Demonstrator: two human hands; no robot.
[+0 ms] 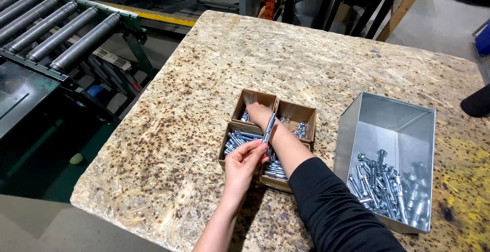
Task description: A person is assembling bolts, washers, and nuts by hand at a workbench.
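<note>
While the right hand point(259, 113) is reached into the cardboard tray point(240, 110), fingers hidden, a bolt point(268, 128) is pinched by the left hand point(242, 164).

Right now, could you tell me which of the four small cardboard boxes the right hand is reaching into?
The right hand reaches into the far-left cardboard box, crossing over the two near boxes; the left hand holds up a long bolt above the near-left box.

Cardboard boxes point(298, 114) sit left of metal bin point(393, 129) (both on table point(204, 78)).
</note>
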